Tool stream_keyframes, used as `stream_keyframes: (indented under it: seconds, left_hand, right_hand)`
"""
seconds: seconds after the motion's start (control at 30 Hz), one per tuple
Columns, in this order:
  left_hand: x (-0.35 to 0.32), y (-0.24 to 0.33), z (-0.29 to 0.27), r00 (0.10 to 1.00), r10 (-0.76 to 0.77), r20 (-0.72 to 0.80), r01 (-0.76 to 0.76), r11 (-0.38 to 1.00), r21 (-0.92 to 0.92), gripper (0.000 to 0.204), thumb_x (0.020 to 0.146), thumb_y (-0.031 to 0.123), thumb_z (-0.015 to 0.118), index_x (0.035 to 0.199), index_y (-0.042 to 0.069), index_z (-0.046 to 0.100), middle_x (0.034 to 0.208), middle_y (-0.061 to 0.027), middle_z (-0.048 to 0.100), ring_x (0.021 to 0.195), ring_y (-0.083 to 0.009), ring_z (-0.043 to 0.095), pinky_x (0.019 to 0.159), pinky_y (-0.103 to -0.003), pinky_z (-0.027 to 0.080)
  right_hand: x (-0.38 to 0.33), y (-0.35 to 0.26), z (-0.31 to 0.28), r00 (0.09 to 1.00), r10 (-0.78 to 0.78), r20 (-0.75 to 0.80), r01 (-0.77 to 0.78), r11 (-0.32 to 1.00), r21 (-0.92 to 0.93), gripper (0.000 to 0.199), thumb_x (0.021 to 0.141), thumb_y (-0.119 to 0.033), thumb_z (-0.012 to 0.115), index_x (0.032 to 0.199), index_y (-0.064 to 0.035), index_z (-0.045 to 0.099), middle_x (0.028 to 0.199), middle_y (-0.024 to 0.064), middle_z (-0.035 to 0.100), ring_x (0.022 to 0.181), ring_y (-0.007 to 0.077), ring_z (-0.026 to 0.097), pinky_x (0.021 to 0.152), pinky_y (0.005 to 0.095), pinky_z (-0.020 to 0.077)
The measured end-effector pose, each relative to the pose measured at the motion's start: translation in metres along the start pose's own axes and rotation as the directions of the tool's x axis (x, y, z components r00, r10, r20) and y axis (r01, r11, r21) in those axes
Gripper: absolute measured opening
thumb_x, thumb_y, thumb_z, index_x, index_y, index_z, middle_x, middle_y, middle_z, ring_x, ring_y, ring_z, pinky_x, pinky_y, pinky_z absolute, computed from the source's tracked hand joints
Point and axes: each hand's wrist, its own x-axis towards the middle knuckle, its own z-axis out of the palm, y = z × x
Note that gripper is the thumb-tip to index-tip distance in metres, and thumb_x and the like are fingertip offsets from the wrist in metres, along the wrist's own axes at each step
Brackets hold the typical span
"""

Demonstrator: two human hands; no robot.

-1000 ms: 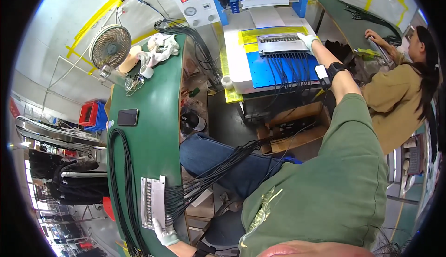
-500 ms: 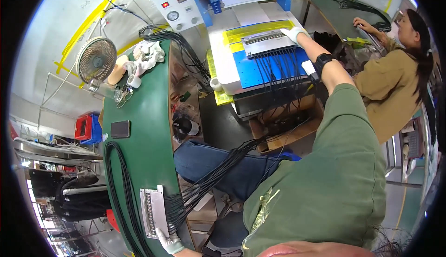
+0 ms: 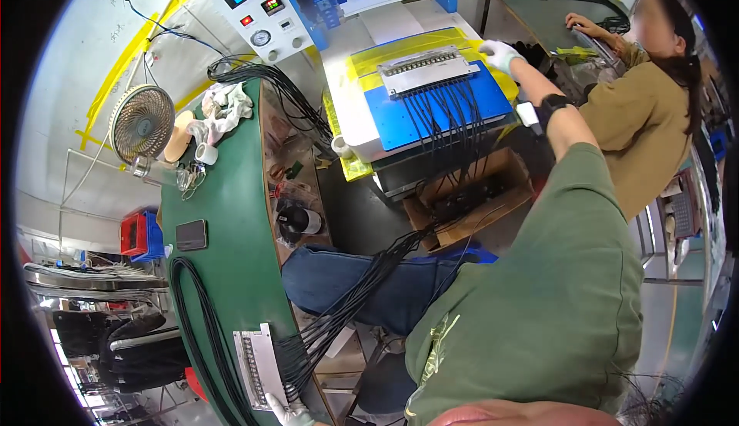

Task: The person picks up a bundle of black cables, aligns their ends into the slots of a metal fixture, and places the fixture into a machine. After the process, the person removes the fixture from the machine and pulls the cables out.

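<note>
My left hand (image 3: 291, 414), in a white glove, grips the near end of a flat silver metal bar fixture (image 3: 260, 366) at the near edge of the green table. A row of small slots runs along that fixture, and a bundle of black cables (image 3: 354, 287) leads from it across my leg. Far ahead, a second slotted metal bar fixture (image 3: 428, 72) lies on the blue plate (image 3: 377, 114) of a press machine, its black cables hanging over the front. My right hand (image 3: 502, 56), gloved too, is just right of that fixture, apart from it, fingers extended.
A cardboard box (image 3: 508, 180) stands on the floor below the machine. The green table (image 3: 223, 233) carries a phone (image 3: 192, 234), a fan (image 3: 142, 124), cloths and a long black cable loop (image 3: 188, 295). A co-worker (image 3: 643, 110) sits at the right beside another table.
My right hand has let go of the far fixture's right end and moved off to its right. My left hand stays at the near fixture. The whole view has shifted slightly.
</note>
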Motion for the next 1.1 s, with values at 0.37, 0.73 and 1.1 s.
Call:
stream_keyframes:
  seconds: [0.37, 0.73, 1.1]
  left_hand:
    - [-0.013, 0.000, 0.002, 0.927, 0.305, 0.218, -0.362, 0.579, 0.730, 0.049, 0.101, 0.019, 0.054, 0.147, 0.007, 0.042, 0.147, -0.0199, 0.042, 0.128, -0.0366, 0.046, 0.106, -0.046, 0.043]
    - [-0.037, 0.018, 0.042, 0.965, -0.186, -0.184, 0.208, 0.972, 0.107, 0.065, 0.097, 0.025, 0.063, 0.154, 0.020, 0.032, 0.152, -0.0118, 0.038, 0.131, -0.0314, 0.043, 0.116, -0.040, 0.030]
    - [-0.055, -0.003, 0.045, 0.958, 0.131, -0.254, 0.056, 0.784, 0.619, 0.091, 0.076, 0.013, 0.084, 0.149, 0.005, 0.031, 0.077, -0.0002, 0.052, 0.048, -0.0096, 0.044, 0.041, -0.025, 0.039]
  right_hand:
    - [-0.104, -0.004, 0.038, 0.990, 0.141, -0.007, -0.140, 0.972, -0.187, 0.081, 0.072, -0.022, 0.077, 0.145, -0.0275, 0.044, 0.128, 0.0146, 0.059, 0.115, 0.0348, 0.059, 0.096, 0.0407, 0.0486]
    - [-0.047, -0.208, -0.052, 0.933, -0.263, -0.246, 0.298, 0.948, 0.114, 0.043, 0.088, -0.043, 0.062, 0.117, -0.0115, 0.068, 0.119, 0.0110, 0.068, 0.110, 0.0281, 0.063, 0.095, 0.0359, 0.0488]
    - [-0.227, -0.627, 0.153, 0.097, -0.737, 0.669, 0.388, 0.647, 0.657, 0.035, 0.096, -0.035, 0.054, 0.112, -0.0069, 0.069, 0.086, 0.0088, 0.072, 0.069, 0.0186, 0.069, 0.060, 0.0303, 0.0560]
